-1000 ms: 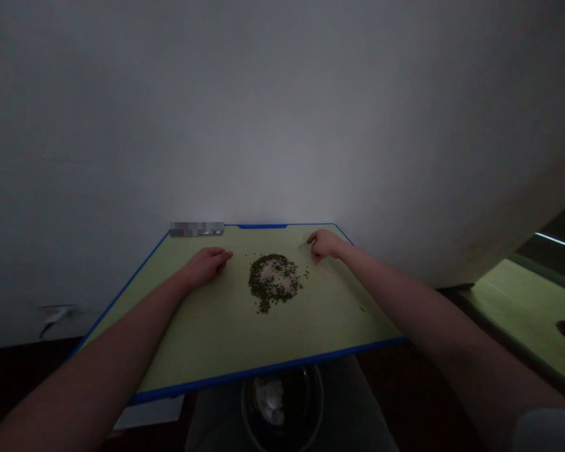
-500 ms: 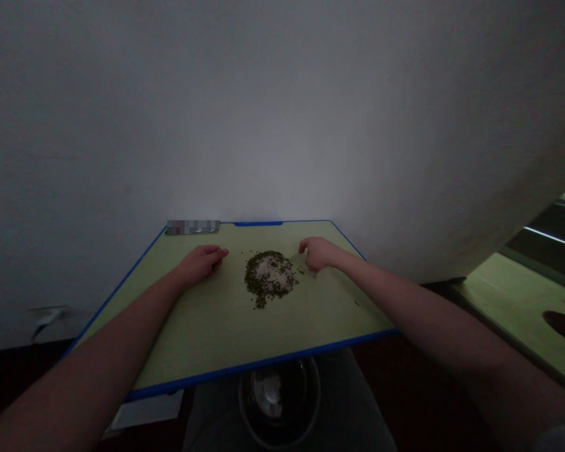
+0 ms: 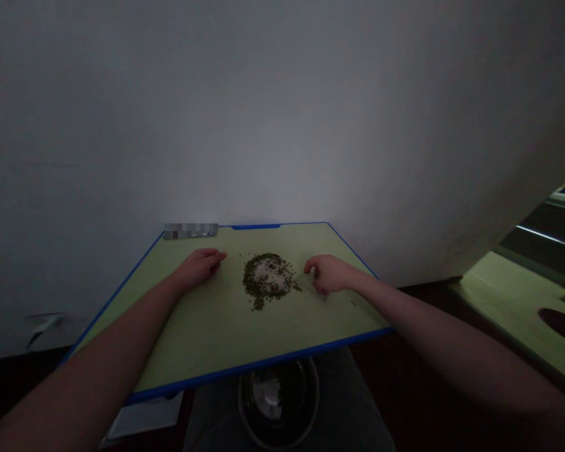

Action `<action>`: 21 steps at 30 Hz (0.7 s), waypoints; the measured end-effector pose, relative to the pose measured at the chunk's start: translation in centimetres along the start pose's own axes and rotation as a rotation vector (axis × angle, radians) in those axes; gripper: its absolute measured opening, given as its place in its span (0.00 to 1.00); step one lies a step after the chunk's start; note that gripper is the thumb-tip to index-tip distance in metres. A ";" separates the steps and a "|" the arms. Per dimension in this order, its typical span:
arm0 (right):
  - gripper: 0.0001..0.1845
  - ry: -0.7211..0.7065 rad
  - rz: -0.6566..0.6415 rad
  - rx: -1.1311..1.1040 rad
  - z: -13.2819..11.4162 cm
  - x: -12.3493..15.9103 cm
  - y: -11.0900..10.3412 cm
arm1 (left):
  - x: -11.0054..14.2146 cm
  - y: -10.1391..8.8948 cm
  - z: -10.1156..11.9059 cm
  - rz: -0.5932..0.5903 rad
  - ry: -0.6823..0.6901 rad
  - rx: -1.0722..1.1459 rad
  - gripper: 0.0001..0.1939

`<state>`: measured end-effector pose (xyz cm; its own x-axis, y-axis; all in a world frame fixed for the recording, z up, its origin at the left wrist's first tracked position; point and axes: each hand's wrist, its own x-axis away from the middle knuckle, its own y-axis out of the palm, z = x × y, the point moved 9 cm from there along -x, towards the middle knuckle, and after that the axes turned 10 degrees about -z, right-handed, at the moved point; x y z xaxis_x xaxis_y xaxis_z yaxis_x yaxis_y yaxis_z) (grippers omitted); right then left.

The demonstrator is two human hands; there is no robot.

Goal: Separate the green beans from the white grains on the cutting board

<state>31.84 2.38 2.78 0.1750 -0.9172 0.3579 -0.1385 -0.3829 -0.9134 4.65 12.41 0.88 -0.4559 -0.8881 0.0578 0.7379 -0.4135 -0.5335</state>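
A pile of small green beans or grains (image 3: pixel 249 279) lies on the pale board, with a pinkish-white powder or finer grain (image 3: pixel 269 275) over its middle. My right hand (image 3: pixel 329 274) is just right of the pile, its fingers curled around a clear, see-through plastic piece (image 3: pixel 306 284). The edge of that piece reaches a few loose beans at the pile's right side; its exact kind is hard to make out. My left hand (image 3: pixel 199 266) rests on the board left of the pile, apart from it, fingers loosely curled with nothing visible in them.
The blue-edged board (image 3: pixel 207 339) stands against a grey wall. A phone-like flat object (image 3: pixel 191 231), partly blurred out, lies at its far left corner. Below the near edge, a metal bowl (image 3: pixel 279 402) sits between my legs. A pale surface (image 3: pixel 503 301) is at right.
My right hand has moved a little right and towards me with the clear plastic piece, which shows more fully beside the pile. My left hand has stayed in place.
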 end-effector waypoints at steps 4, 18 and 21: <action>0.27 -0.008 -0.011 -0.033 -0.2 1.5 0.7 | 0.2 -0.1 0.2 0.004 0.003 0.004 0.19; 0.27 0.087 0.130 -0.060 2.5 -1.3 -2.5 | 0.3 0.1 0.5 -0.012 0.003 -0.006 0.20; 0.27 0.089 0.140 -0.033 2.3 -2.4 -2.5 | 0.6 0.1 0.8 -0.001 -0.009 -0.003 0.19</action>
<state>34.04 5.83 3.76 0.0648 -0.9675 0.2445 -0.1876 -0.2525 -0.9492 4.86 11.70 1.56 -0.4522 -0.8895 0.0657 0.7361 -0.4138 -0.5357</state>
